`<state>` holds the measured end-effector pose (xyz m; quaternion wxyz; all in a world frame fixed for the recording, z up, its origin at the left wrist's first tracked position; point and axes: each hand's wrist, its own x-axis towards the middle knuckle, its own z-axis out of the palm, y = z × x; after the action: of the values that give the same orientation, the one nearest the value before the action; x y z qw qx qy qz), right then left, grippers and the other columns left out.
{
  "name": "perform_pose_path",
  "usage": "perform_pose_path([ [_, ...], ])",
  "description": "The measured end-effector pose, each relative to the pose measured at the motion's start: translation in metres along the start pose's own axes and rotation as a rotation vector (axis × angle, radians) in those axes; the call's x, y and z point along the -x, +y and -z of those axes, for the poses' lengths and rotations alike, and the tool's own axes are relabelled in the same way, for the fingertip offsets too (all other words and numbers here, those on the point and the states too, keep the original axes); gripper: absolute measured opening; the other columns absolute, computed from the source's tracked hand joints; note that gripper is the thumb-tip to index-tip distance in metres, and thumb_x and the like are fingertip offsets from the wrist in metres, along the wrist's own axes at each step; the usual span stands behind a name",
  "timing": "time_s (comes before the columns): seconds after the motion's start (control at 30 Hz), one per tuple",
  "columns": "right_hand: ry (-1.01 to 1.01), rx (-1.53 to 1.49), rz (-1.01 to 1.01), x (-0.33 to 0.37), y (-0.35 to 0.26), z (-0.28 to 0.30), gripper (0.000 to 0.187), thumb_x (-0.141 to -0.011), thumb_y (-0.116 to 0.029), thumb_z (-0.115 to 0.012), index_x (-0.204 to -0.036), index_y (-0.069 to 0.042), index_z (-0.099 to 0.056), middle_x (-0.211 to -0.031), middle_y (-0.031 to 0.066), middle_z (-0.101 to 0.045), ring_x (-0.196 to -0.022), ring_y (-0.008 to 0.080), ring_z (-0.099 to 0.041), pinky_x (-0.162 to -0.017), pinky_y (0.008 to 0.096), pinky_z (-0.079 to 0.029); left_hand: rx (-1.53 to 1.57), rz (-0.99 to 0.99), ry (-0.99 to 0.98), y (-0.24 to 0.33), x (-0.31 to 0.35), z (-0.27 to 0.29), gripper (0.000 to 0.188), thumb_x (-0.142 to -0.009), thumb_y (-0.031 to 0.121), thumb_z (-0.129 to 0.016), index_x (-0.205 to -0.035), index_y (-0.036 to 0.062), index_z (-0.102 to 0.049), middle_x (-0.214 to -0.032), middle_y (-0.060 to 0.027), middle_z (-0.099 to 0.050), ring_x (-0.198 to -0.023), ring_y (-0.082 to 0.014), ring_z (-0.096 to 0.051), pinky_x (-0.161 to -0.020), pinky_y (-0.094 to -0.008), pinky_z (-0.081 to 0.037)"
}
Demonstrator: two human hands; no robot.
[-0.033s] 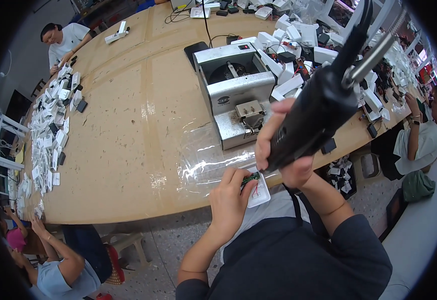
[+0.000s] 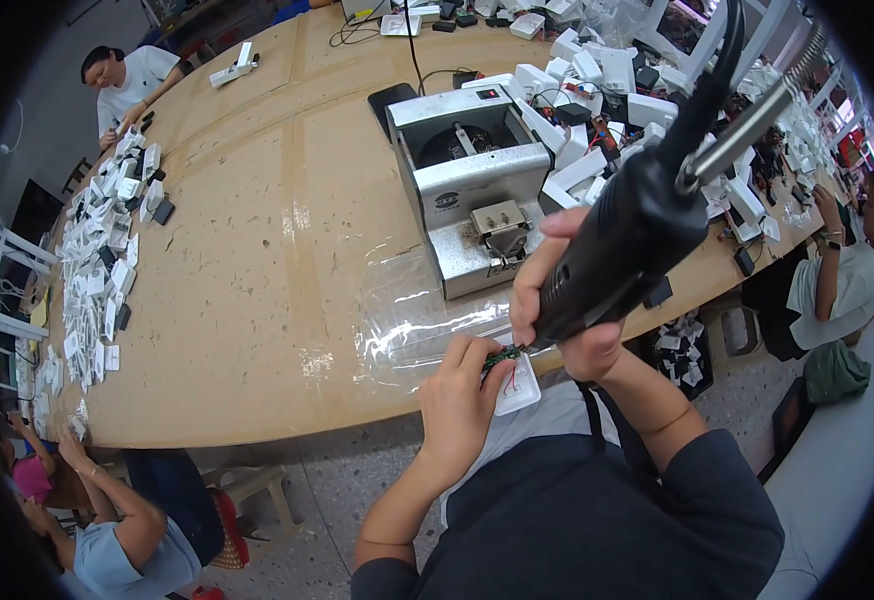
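My right hand [image 2: 589, 350] is wrapped round a black electric screwdriver [image 2: 622, 245], held tilted, with its lower end pointing down at the work. A cable and a metal hanger with a spring rise from its top. Pinched between the thumb and fingers of my left hand [image 2: 454, 395] is a small green circuit board [image 2: 502, 356]. Beneath it is a shallow white plastic case [image 2: 520, 394] with thin red wires, by the table's near edge. The screwdriver's lower end meets the board's right side; whether its tip touches a screw I cannot make out.
A metal machine [image 2: 477, 175] with a round drum stands just beyond my hands, on clear plastic sheeting [image 2: 407, 320]. White casings [image 2: 607, 75] and wires are heaped at the far right. More white parts [image 2: 97, 270] lie along the left. Other people sit around the table [image 2: 247, 300].
The screwdriver has shifted slightly left and its upper end has tipped a little. My left hand, the circuit board and the case look almost unmoved.
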<state>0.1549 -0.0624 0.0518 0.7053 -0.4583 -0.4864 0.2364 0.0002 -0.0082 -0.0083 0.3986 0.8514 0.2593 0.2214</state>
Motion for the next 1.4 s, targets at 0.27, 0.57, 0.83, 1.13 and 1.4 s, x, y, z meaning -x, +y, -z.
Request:
perform_pose_path([
  [0.27, 0.031, -0.009, 0.004, 0.018, 0.012, 0.002, 0.1, -0.083, -0.08, -0.058, -0.136, -0.001, -0.028, -0.079, 0.0068, -0.053, -0.056, 0.0124, -0.057, -0.051, 0.0255, -0.052, 0.005, 0.021, -0.021, 0.005, -0.001, 0.002, 0.017, -0.09, 0.017, -0.075, -0.099, 0.0055, -0.065, -0.094, -0.012, -0.063, -0.075, -0.0374, -0.066, -0.063, -0.0453, -0.049],
  [0.57, 0.019, -0.02, 0.028, 0.022, 0.018, 0.003, 0.097, -0.085, -0.078, -0.059, -0.137, -0.001, -0.029, -0.079, 0.0069, -0.053, -0.056, 0.0126, -0.056, -0.051, 0.026, -0.052, -0.011, 0.026, -0.028, 0.006, 0.0, 0.002, 0.018, -0.09, 0.017, -0.075, -0.1, 0.0061, -0.066, -0.095, -0.0115, -0.063, -0.075, -0.0371, -0.066, -0.063, -0.0451, -0.05],
  [0.83, -0.019, -0.046, 0.042, 0.026, 0.026, 0.002, 0.09, -0.089, -0.073, -0.061, -0.135, -0.001, -0.031, -0.077, 0.0068, -0.055, -0.056, 0.0124, -0.056, -0.05, 0.0256, -0.049, -0.051, 0.024, -0.042, 0.004, -0.002, 0.003, 0.018, -0.09, 0.018, -0.075, -0.1, 0.0062, -0.066, -0.095, -0.0115, -0.063, -0.076, -0.0375, -0.066, -0.064, -0.045, -0.049],
  [1.13, -0.031, -0.205, 0.115, 0.025, 0.032, 0.015, 0.087, -0.09, -0.072, -0.06, -0.135, -0.003, -0.033, -0.075, 0.0087, -0.055, -0.052, 0.0143, -0.055, -0.049, 0.0267, -0.049, -0.045, -0.068, -0.026, 0.005, -0.003, 0.003, 0.019, -0.084, 0.012, -0.078, -0.096, 0.0028, -0.068, -0.088, -0.0122, -0.062, -0.07, -0.0319, -0.061, -0.061, -0.0418, -0.048],
  [1.4, 0.241, 0.519, 0.035, 0.033, 0.021, 0.081, 0.054, -0.102, -0.038, -0.057, -0.139, -0.001, -0.045, -0.107, 0.0131, -0.06, -0.091, 0.0199, -0.061, -0.083, 0.0348, -0.049, -0.403, 0.08, 0.278, -0.069, -0.014, 0.169, 0.025, -0.076, 0.001, -0.079, -0.098, 0.0069, -0.069, -0.088, -0.003, -0.067, -0.067, -0.0137, -0.056, -0.06, -0.0301, -0.045],
])
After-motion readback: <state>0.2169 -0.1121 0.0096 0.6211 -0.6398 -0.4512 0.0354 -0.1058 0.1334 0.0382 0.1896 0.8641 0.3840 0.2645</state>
